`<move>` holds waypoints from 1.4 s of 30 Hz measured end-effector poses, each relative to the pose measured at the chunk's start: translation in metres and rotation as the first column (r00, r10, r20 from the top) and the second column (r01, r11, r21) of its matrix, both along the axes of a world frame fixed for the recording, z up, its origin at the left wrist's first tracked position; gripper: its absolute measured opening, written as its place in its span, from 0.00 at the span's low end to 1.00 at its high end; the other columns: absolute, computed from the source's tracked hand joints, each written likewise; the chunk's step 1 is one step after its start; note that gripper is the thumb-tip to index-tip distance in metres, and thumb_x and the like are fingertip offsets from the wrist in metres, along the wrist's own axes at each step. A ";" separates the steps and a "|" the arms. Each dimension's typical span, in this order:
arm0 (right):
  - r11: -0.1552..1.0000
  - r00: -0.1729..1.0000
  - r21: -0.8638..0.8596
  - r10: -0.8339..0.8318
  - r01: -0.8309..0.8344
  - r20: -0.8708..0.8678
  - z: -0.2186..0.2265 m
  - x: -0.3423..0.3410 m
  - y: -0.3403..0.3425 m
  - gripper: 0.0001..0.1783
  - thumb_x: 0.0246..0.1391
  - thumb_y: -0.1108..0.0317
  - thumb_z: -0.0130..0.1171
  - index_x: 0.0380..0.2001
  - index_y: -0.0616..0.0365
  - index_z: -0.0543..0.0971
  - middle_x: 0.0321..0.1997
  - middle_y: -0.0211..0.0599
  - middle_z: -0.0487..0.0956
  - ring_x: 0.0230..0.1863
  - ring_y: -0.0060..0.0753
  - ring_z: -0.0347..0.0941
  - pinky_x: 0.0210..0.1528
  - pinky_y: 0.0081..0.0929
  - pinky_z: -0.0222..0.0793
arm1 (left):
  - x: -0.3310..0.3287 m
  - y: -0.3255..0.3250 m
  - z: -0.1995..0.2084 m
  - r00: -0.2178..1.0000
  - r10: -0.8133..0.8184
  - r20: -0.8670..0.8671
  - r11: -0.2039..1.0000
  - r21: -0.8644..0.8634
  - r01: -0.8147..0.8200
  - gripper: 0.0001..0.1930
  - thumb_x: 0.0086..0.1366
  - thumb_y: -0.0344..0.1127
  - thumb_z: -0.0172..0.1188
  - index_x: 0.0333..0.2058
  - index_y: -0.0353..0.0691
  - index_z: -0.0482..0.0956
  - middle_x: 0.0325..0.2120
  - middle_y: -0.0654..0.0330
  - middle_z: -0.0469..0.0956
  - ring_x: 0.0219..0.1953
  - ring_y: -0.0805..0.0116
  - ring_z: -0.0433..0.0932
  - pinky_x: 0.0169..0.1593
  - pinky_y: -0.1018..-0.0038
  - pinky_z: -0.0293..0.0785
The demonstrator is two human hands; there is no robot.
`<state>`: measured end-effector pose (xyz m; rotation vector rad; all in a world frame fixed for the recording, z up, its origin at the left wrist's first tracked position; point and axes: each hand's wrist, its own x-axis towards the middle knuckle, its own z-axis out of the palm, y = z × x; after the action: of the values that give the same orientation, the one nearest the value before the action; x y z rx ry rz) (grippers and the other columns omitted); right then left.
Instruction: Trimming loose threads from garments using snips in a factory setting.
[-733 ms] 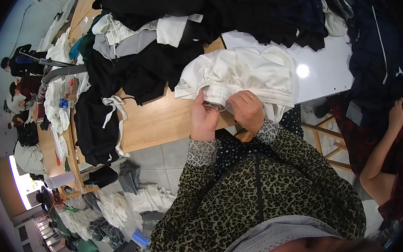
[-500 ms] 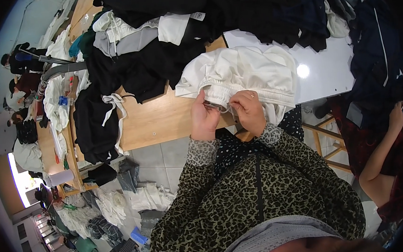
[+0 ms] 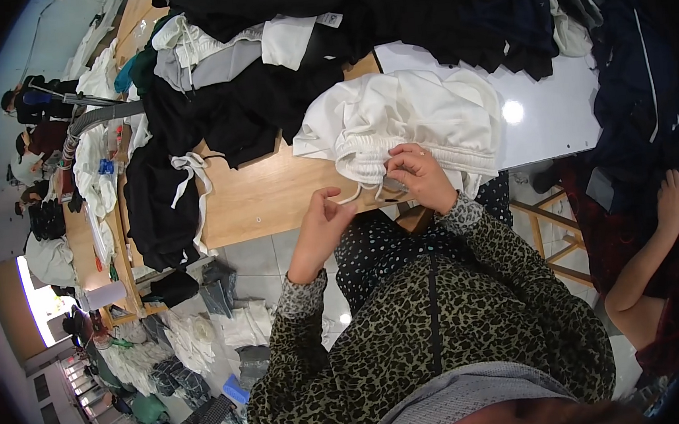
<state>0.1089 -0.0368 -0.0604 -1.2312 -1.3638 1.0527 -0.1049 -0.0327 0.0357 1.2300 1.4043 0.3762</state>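
A white garment with a gathered elastic waistband lies bunched at the table's near edge, its opening toward me. From that opening comes a white drawstring, its end pinched between the thumb and fingers of my left hand, just off the table's edge. My right hand has its thumb and fingertips closed at the waistband. Whether they grip cloth or cord is hidden. Below my right fingers a small dark object shows at the table's edge, too small to name.
Black garments are heaped along the far side and left of the wooden table, with grey and white pieces among them. A white tabletop adjoins on the right. A co-worker's hand is at the far right. A wooden stool stands below.
My left hand has moved away from the waistband, toward me and left, drawing the drawstring out. The metal tool seen in it earlier is no longer there. My right hand stays near the waistband.
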 end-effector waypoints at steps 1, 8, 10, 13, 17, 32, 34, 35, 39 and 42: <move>1.000 0.999 0.007 0.013 -0.014 0.036 0.001 0.001 0.000 0.04 0.45 0.72 0.59 0.28 0.58 0.77 0.37 0.37 0.75 0.48 0.37 0.66 0.53 0.31 0.58 | 0.000 -0.005 -0.003 0.994 -0.080 0.072 0.995 0.069 0.075 0.22 0.60 0.31 0.56 0.52 0.34 0.62 0.25 0.68 0.67 0.23 0.83 0.65 0.25 0.86 0.63; 0.997 0.994 -0.003 0.081 -0.081 0.068 0.000 0.003 0.001 0.04 0.46 0.69 0.59 0.27 0.56 0.77 0.38 0.35 0.75 0.50 0.35 0.66 0.55 0.32 0.55 | 0.032 -0.018 -0.013 0.955 -0.113 0.274 0.988 -0.075 0.139 0.21 0.62 0.32 0.54 0.54 0.38 0.63 0.26 0.69 0.69 0.23 0.84 0.65 0.24 0.87 0.62; 0.995 0.991 0.008 0.096 -0.097 0.093 0.001 0.005 0.001 0.03 0.45 0.72 0.59 0.27 0.57 0.76 0.38 0.35 0.75 0.51 0.35 0.66 0.53 0.30 0.58 | 0.036 -0.020 -0.017 0.936 -0.021 0.350 0.977 -0.190 0.093 0.17 0.63 0.34 0.54 0.50 0.38 0.66 0.24 0.69 0.69 0.22 0.85 0.65 0.22 0.88 0.62; 0.992 0.984 0.022 0.123 -0.127 0.126 0.006 0.007 0.002 0.03 0.45 0.74 0.58 0.27 0.58 0.76 0.39 0.36 0.75 0.52 0.35 0.66 0.51 0.28 0.60 | 0.042 -0.026 -0.027 0.932 0.077 0.355 0.983 -0.182 -0.012 0.12 0.64 0.37 0.52 0.43 0.39 0.70 0.23 0.70 0.70 0.18 0.86 0.63 0.19 0.89 0.59; 0.990 0.978 0.031 0.131 -0.138 0.164 0.006 0.008 0.001 0.03 0.45 0.73 0.59 0.26 0.58 0.76 0.41 0.37 0.76 0.51 0.34 0.67 0.52 0.28 0.60 | 0.042 -0.027 -0.037 0.925 0.110 0.363 0.978 -0.205 -0.035 0.10 0.65 0.38 0.51 0.39 0.39 0.73 0.23 0.69 0.70 0.17 0.86 0.63 0.19 0.89 0.58; 0.986 0.974 0.041 0.149 -0.159 0.173 0.008 0.010 0.003 0.03 0.45 0.72 0.59 0.26 0.57 0.75 0.39 0.36 0.76 0.51 0.34 0.68 0.53 0.30 0.57 | 0.051 -0.016 -0.044 0.912 0.141 0.385 0.971 -0.236 -0.050 0.10 0.66 0.38 0.51 0.38 0.37 0.73 0.22 0.67 0.72 0.16 0.86 0.61 0.18 0.89 0.55; 0.986 0.973 0.047 0.149 -0.160 0.177 0.007 0.010 0.003 0.03 0.45 0.72 0.59 0.26 0.57 0.75 0.39 0.36 0.76 0.51 0.34 0.68 0.53 0.30 0.57 | 0.052 -0.016 -0.042 0.909 0.160 0.385 0.968 -0.240 -0.069 0.08 0.65 0.36 0.52 0.35 0.38 0.73 0.20 0.68 0.72 0.16 0.87 0.61 0.19 0.88 0.56; 0.985 0.972 0.055 0.149 -0.161 0.181 0.007 0.011 0.003 0.03 0.45 0.72 0.59 0.26 0.57 0.75 0.38 0.36 0.76 0.51 0.35 0.68 0.53 0.30 0.58 | 0.052 -0.016 -0.042 0.909 0.160 0.385 0.968 -0.240 -0.068 0.08 0.65 0.36 0.52 0.35 0.38 0.73 0.20 0.68 0.72 0.16 0.87 0.61 0.19 0.88 0.56; 0.986 0.976 0.061 0.141 -0.153 0.169 0.004 0.010 0.003 0.03 0.45 0.72 0.59 0.26 0.57 0.75 0.37 0.36 0.77 0.51 0.34 0.68 0.53 0.31 0.57 | 0.052 -0.015 -0.042 0.910 0.153 0.385 0.967 -0.247 -0.058 0.08 0.65 0.36 0.52 0.34 0.38 0.73 0.20 0.69 0.71 0.16 0.87 0.61 0.19 0.88 0.56; 0.985 0.972 0.052 0.150 -0.162 0.181 0.005 0.010 0.003 0.03 0.45 0.71 0.59 0.25 0.57 0.75 0.36 0.34 0.77 0.52 0.34 0.68 0.53 0.30 0.58 | 0.052 -0.014 -0.041 0.917 0.146 0.372 0.968 -0.247 -0.054 0.08 0.65 0.36 0.52 0.34 0.38 0.74 0.20 0.69 0.71 0.16 0.87 0.61 0.19 0.88 0.56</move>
<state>0.1190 -0.0341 -0.0553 -1.2063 -1.6420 1.0148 -0.0532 -0.0467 -0.0052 0.8376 1.1323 0.4843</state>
